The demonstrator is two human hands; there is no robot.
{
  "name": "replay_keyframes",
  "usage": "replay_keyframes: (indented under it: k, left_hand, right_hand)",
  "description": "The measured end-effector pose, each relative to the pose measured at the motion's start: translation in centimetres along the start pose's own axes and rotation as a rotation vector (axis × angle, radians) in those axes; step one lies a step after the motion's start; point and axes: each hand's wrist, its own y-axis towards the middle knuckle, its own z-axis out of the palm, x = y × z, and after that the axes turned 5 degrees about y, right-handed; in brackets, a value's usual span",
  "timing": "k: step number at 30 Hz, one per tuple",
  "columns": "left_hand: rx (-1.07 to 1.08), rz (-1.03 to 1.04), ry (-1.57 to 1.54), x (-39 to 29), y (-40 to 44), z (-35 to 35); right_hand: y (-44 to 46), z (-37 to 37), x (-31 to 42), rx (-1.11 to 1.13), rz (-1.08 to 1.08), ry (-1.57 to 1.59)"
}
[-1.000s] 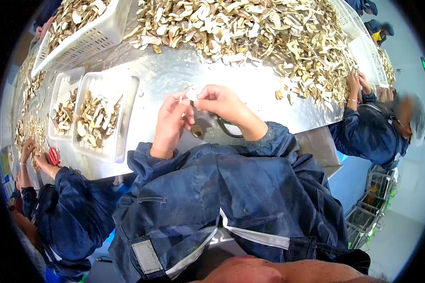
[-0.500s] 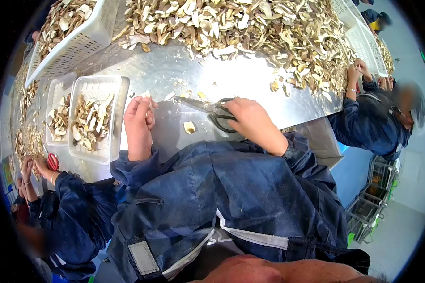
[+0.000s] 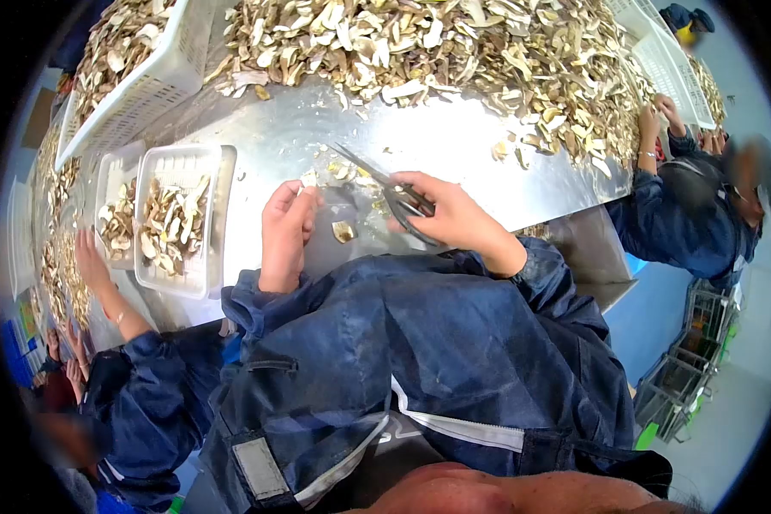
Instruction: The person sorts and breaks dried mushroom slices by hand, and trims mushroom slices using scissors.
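Note:
My right hand [image 3: 445, 214] is wrapped round the handles of dark scissors [image 3: 370, 168], whose blades point up and left above the metal table. My left hand [image 3: 291, 223] pinches a small pale mushroom slice [image 3: 309, 178] at its fingertips, to the left of the blades and apart from them. Below, between my hands, a single cut mushroom piece [image 3: 343, 231] lies on the table. Small yellowish scraps [image 3: 344, 170] are scattered under and beside the blades.
A large heap of sliced mushrooms [image 3: 454, 51] covers the far side of the metal table [image 3: 265, 128]. Left stand two clear trays [image 3: 218, 214] with slices and a white crate [image 3: 163, 94]. Co-workers' arms [image 3: 116, 300] reach in at left and right.
My left hand has moved right with the slice, closer to the scissors. The scissors have swung up, blades now pointing up-left. The co-worker's hand at left has reached forward.

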Motion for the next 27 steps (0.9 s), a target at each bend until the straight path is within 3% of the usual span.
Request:
replay_keyframes:
  k: [8,12,20,21,22,27]
  left_hand:
    - [0.171,-0.026,0.042,0.1,-0.1,1.4]
    - [0.154,-0.008,0.106,0.1,-0.6,1.9]
    - [0.225,-0.088,0.152,-0.4,-0.6,2.7]
    - [0.226,-0.102,0.143,-0.4,-0.7,2.8]
    - [0.225,-0.116,0.134,-0.4,-0.7,2.8]
    - [0.033,-0.038,0.213,-1.0,-1.0,0.5]
  right_hand:
    - [-1.4,1.0,0.2,0.078,0.028,0.124]
    - [-1.7,0.9,0.2,0.09,0.02,0.117]
    - [-2.9,1.9,-2.0,-0.065,-0.156,-0.073]
    - [-3.1,1.8,-2.1,-0.075,-0.17,-0.088]
    - [-3.2,1.5,-2.1,-0.007,-0.052,-0.054]
    - [-3.0,1.2,-3.4,-0.118,-0.103,0.201]
